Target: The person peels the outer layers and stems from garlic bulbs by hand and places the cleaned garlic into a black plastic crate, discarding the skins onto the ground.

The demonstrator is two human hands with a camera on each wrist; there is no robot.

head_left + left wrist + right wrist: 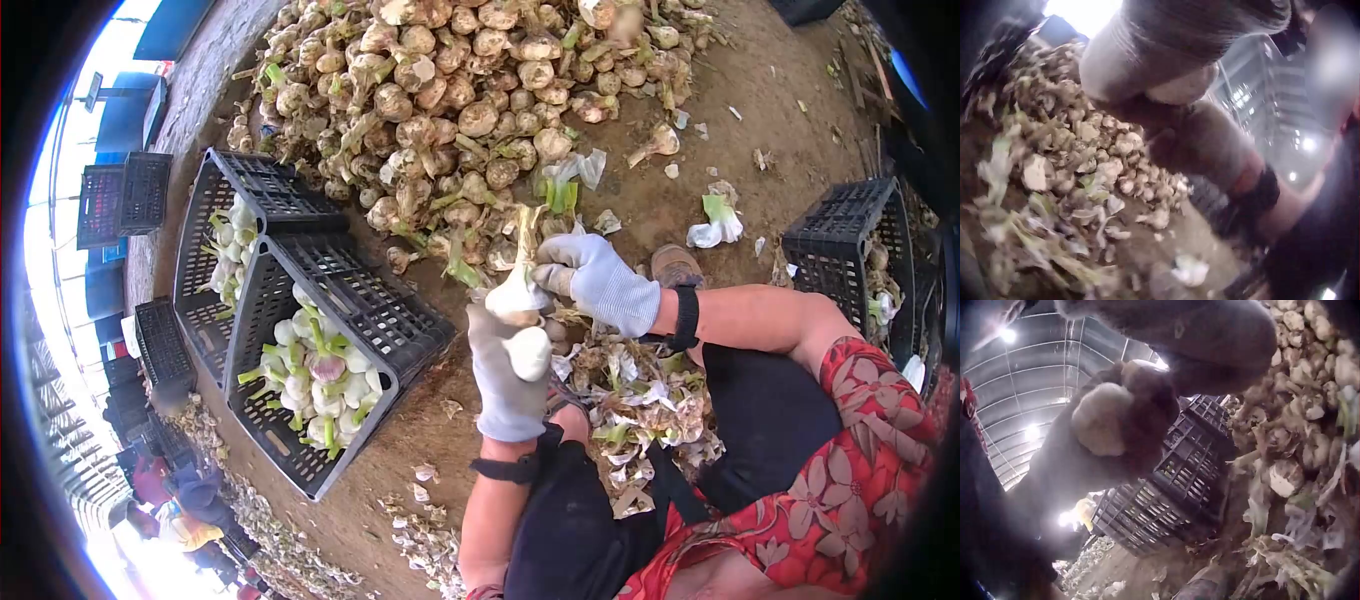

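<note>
Between the two gloved hands is a white garlic bulb (518,294) with its dry stem pointing up. My left hand (503,385), in a grey-white glove, holds the bulb from below. A smooth white rounded piece (528,353) shows at the left thumb and palm; I cannot tell whether it is a thumb cover or another bulb. From the right side, my right hand (603,283), gloved too, pinches at the bulb and the base of its stem with curled fingers. Both wrist views are dim, and the gloves hide much of the bulb.
A large heap of untrimmed garlic (450,110) lies ahead. To the left, a black crate (350,300) holds cleaned bulbs, beside another black crate (205,290). Another crate (830,235) stands at right. Peeled skins (650,410) pile up between the legs, and loose scraps litter the ground.
</note>
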